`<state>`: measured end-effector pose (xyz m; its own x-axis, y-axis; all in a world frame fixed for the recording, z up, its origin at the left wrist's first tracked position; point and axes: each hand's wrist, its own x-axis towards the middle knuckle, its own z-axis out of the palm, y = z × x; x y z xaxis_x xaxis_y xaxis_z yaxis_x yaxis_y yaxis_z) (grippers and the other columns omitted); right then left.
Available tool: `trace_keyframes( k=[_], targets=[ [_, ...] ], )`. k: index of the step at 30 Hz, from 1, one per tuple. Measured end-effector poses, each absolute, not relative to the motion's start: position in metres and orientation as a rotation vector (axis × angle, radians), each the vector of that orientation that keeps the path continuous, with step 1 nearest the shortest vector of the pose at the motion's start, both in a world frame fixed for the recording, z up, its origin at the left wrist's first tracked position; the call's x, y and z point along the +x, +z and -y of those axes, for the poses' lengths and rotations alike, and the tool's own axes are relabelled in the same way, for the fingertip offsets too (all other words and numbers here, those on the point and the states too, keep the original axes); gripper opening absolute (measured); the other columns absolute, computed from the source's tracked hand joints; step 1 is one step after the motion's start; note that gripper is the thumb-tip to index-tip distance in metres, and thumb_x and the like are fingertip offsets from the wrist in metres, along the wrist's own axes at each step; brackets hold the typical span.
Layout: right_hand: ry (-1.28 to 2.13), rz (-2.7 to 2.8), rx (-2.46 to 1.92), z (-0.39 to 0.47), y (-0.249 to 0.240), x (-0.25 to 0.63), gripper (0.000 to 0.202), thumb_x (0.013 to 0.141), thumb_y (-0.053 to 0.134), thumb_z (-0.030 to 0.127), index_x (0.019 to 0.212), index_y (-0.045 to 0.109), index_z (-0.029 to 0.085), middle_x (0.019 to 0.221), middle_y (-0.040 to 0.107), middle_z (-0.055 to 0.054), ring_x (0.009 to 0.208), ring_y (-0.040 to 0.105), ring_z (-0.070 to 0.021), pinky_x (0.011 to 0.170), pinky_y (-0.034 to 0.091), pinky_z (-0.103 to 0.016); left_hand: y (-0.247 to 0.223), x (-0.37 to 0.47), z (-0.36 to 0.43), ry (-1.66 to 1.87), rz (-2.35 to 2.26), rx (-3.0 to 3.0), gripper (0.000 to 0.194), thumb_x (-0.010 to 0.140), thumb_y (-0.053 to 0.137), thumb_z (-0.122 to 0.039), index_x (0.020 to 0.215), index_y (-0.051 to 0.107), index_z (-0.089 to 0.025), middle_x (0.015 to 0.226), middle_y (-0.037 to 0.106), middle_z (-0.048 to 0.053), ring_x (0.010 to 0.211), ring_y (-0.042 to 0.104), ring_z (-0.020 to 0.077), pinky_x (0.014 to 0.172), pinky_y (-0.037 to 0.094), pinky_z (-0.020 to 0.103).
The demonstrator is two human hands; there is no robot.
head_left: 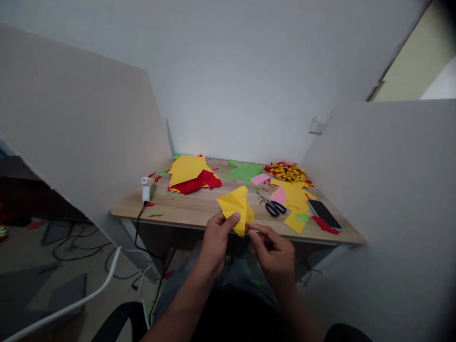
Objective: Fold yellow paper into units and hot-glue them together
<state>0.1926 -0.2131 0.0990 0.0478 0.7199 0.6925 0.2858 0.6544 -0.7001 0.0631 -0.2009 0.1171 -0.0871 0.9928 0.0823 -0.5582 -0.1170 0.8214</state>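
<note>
A creased piece of yellow paper (235, 204) is held up just over the front edge of the table. My left hand (218, 233) grips its lower left part, with the thumb pressed on the front. At the paper's lower right, the fingers of my right hand (273, 248) pinch a gathered edge. Whether those fingertips hold anything besides the paper is too small to tell. Scissors with dark handles (275, 208) lie on the table behind my right hand, beside a pink paper piece (279, 195).
Yellow sheets (188, 168) and red paper (199, 182) lie at the back left, green paper (246, 172) at the back middle. A heap of yellow and red pieces (288, 172) is at the back right. A phone (324, 213) lies right, a white corded tool (146, 190) left.
</note>
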Motion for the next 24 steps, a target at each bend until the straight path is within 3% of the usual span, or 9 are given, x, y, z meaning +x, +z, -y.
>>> trace_keyframes(
  k=[2, 5, 10, 12, 16, 20, 24],
  targets=[
    [0.769, 1.464, -0.946, 0.212, 0.1, 0.19, 0.02, 0.082, 0.07, 0.029, 0.097, 0.075, 0.017, 0.051, 0.059, 0.005, 0.041, 0.055, -0.0095, 0.04, 0.043, -0.018, 0.118, 0.065, 0.202, 1.579, -0.772, 0.842, 0.034, 0.073, 0.081, -0.037, 0.095, 0.076, -0.012, 0.092, 0.076, 0.008, 0.08, 0.067, 0.0185, 0.078, 0.049, 0.028],
    [1.177, 1.359, -0.976, 0.207, 0.105, 0.189, 0.029, 0.075, 0.073, 0.039, 0.088, 0.075, 0.013, 0.052, 0.061, 0.002, 0.037, 0.053, -0.0097, 0.035, 0.041, -0.019, 0.119, 0.067, 0.201, 1.56, -0.821, 0.9, 0.035, 0.074, 0.079, -0.04, 0.096, 0.076, -0.013, 0.089, 0.076, 0.007, 0.077, 0.066, 0.0183, 0.074, 0.049, 0.027],
    [1.426, 1.201, -0.97, 0.202, 0.114, 0.194, 0.044, 0.069, 0.077, 0.051, 0.088, 0.073, 0.012, 0.042, 0.052, 0.006, 0.029, 0.04, -0.0067, 0.031, 0.036, -0.019, 0.112, 0.063, 0.194, 1.617, -0.969, 1.004, 0.04, 0.073, 0.079, -0.045, 0.1, 0.075, -0.016, 0.096, 0.075, 0.008, 0.089, 0.066, 0.0219, 0.079, 0.049, 0.029],
    [1.445, 1.199, -0.994, 0.202, 0.115, 0.195, 0.047, 0.067, 0.08, 0.052, 0.09, 0.072, 0.012, 0.04, 0.051, 0.007, 0.028, 0.039, -0.0067, 0.03, 0.037, -0.018, 0.105, 0.06, 0.191, 1.627, -1.045, 1.076, 0.037, 0.074, 0.078, -0.045, 0.098, 0.076, -0.017, 0.101, 0.074, 0.009, 0.092, 0.065, 0.0227, 0.082, 0.049, 0.031],
    [1.416, 1.281, -0.928, 0.204, 0.109, 0.19, 0.04, 0.065, 0.083, 0.05, 0.075, 0.071, 0.013, 0.058, 0.069, -0.002, 0.038, 0.056, -0.0101, 0.039, 0.049, -0.021, 0.098, 0.058, 0.191, 1.62, -1.11, 1.145, 0.03, 0.076, 0.076, -0.044, 0.093, 0.075, -0.019, 0.095, 0.072, 0.007, 0.091, 0.064, 0.021, 0.082, 0.049, 0.03],
    [1.087, 1.456, -0.813, 0.201, 0.096, 0.184, 0.027, 0.079, 0.076, 0.043, 0.077, 0.074, 0.016, 0.067, 0.074, -0.005, 0.053, 0.07, -0.0164, 0.049, 0.058, -0.024, 0.106, 0.063, 0.196, 1.585, -1.023, 0.976, 0.033, 0.068, 0.081, -0.043, 0.085, 0.073, -0.016, 0.08, 0.071, 0.004, 0.071, 0.061, 0.0148, 0.068, 0.049, 0.025],
    [0.753, 1.622, -0.716, 0.195, 0.084, 0.186, 0.018, 0.087, 0.07, 0.031, 0.074, 0.076, 0.02, 0.065, 0.074, -0.002, 0.051, 0.068, -0.0137, 0.052, 0.056, -0.022, 0.114, 0.069, 0.201, 1.443, -0.86, 0.766, 0.037, 0.06, 0.085, -0.042, 0.079, 0.072, -0.012, 0.068, 0.069, 0.003, 0.052, 0.052, 0.0103, 0.047, 0.039, 0.021]
  ],
)
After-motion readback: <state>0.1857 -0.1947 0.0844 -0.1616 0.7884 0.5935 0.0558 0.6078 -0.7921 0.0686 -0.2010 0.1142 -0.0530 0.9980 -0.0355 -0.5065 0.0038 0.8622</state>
